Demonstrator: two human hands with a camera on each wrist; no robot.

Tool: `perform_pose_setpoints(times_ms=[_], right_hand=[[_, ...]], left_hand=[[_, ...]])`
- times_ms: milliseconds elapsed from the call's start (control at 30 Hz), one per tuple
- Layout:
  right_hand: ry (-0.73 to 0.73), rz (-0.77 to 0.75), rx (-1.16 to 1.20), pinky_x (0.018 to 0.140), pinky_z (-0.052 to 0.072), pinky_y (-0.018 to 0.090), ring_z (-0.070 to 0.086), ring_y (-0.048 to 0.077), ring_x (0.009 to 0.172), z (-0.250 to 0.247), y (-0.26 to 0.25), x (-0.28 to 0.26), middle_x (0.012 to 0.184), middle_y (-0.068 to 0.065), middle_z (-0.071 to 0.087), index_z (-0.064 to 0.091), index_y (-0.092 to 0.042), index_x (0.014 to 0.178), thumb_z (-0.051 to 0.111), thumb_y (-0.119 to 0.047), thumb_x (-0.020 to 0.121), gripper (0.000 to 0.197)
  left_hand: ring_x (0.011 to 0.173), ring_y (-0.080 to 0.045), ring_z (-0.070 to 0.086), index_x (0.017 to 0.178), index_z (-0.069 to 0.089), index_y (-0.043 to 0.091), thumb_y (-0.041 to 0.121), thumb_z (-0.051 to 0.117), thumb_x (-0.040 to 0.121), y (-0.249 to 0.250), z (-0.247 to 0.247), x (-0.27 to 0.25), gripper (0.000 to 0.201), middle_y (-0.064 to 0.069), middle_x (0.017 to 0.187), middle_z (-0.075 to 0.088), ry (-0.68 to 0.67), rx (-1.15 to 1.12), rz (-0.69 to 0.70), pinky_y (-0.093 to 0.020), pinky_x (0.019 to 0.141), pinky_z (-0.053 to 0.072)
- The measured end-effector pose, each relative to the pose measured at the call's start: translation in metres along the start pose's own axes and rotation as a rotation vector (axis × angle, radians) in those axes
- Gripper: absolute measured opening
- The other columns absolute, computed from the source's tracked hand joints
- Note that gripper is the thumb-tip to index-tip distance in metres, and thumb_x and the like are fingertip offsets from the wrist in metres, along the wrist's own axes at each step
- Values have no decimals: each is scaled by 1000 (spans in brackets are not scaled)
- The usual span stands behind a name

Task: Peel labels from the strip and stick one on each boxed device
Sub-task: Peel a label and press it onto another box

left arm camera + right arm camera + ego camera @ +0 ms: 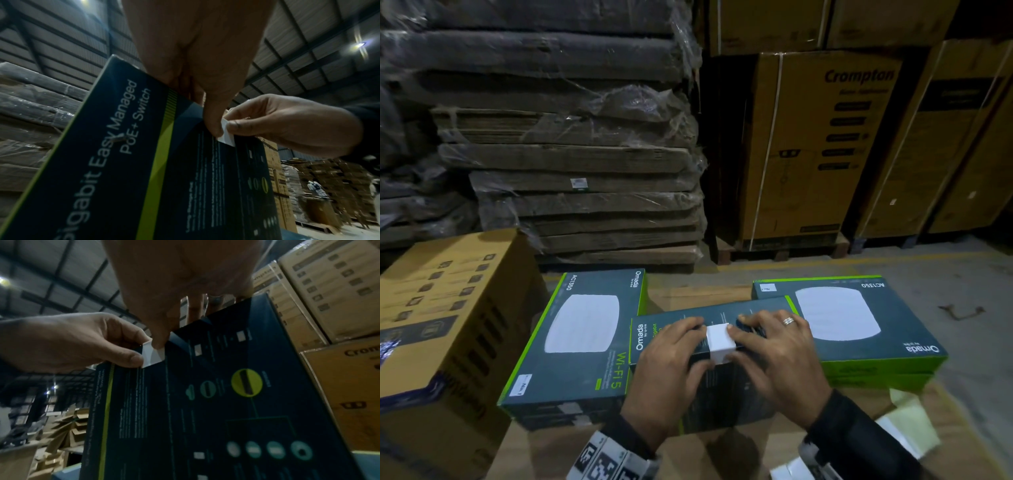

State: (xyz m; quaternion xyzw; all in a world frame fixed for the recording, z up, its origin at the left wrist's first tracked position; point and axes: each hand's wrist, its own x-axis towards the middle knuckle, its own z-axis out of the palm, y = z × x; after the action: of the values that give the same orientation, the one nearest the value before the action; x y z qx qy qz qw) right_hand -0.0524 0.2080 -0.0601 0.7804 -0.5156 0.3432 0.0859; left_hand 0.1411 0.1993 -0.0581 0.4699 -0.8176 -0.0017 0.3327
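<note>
A dark Omada switch box stands on its long edge on a cardboard surface in front of me. A white label is folded over its top edge. My left hand and right hand grip that edge on either side of the label, fingers over the top, thumbs on the near face. In the left wrist view my left hand's thumb presses the label while the right hand holds its other side. The right wrist view shows the label between both thumbs on the box.
Two flat AC1350 boxes lie behind, one left and one right, each with a small white label. The pale label strip lies at the lower right. A brown carton stands left. Stacked cartons and wrapped cardboard fill the back.
</note>
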Motion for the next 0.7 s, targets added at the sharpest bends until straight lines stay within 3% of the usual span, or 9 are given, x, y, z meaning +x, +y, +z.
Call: perform_pose_setpoints(times_ms=[167, 333, 533, 700], right_hand=[[13, -52, 140, 76, 39, 37, 56, 19, 83, 8, -9, 9, 93, -6, 63, 71, -28, 89, 61, -40, 84, 16], [-18, -13, 205, 77, 33, 31, 53, 12, 86, 9, -16, 14, 91, -9, 61, 70, -27, 79, 63, -40, 80, 15], [-97, 182, 337, 77, 33, 34, 51, 3, 89, 4, -18, 21, 87, -20, 57, 70, -31, 69, 61, -50, 71, 21], [-115, 255, 396, 78, 34, 34, 51, 0, 89, 3, -20, 22, 86, -21, 56, 66, -29, 62, 60, -46, 68, 19]], left_hand=[[102, -13, 58, 98, 65, 14, 17, 86, 61, 1, -1, 0, 42, 1, 113, 65, -1, -48, -20, -23, 92, 40], [102, -12, 57, 95, 64, 16, 17, 85, 60, 2, -1, 0, 41, 2, 113, 65, -14, -61, -50, -19, 92, 37], [101, -8, 52, 93, 63, 15, 18, 83, 61, 4, -1, -1, 37, 3, 111, 65, -1, -78, -45, -17, 90, 36], [101, -7, 52, 93, 64, 15, 17, 86, 59, 3, -2, -2, 41, 4, 110, 65, -15, -70, -45, -18, 89, 38]])
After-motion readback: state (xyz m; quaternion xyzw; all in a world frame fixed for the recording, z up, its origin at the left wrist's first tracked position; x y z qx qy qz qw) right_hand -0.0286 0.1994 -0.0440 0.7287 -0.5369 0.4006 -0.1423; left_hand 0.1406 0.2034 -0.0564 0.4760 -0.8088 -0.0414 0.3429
